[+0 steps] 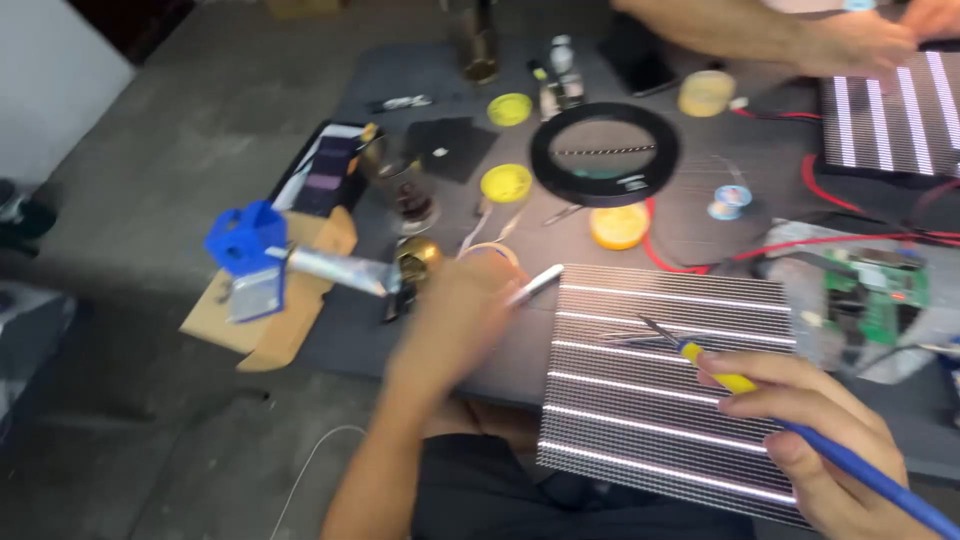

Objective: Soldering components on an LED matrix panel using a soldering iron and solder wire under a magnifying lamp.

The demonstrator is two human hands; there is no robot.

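**Inspector A:** Nearest to us, our right hand (810, 430) is closed in a pen grip around the soldering iron (800, 425), blue-handled with a yellow collar. Its tip rests on or just above the LED panel (660, 390); we cannot tell which.

**Inspector B:** Agreed. The panel lies flat under that hand, its near edge overhanging the counter (400, 330). We judge it light, stiff and fragile: a thin board with exposed rows of small emitters, several lit. We would grip it by the bare edges only, never the face.

**Inspector A:** The iron looks light and rigid. The hold belongs on the blue handle behind the collar; we take the metal forward of it to be hot.

**Inspector B:** Our left hand (455, 320) is blurred, just left of the panel. It is closed on a slim silver tool (535, 285), probably tweezers, pointing at the panel's far-left corner. Smooth metal, likely slippery; pinch mid-shaft.

**Inspector A:** Beyond the left hand, a blue stand (245, 240) on cardboard. Beyond both hands, a black ring magnifier (604, 155) and yellow lids.

**Inspector B:** Beyond the right hand, a green circuit board (870, 295) with red wires. Farthest, another person's forearm (760, 35) beside a second lit panel (890, 120).
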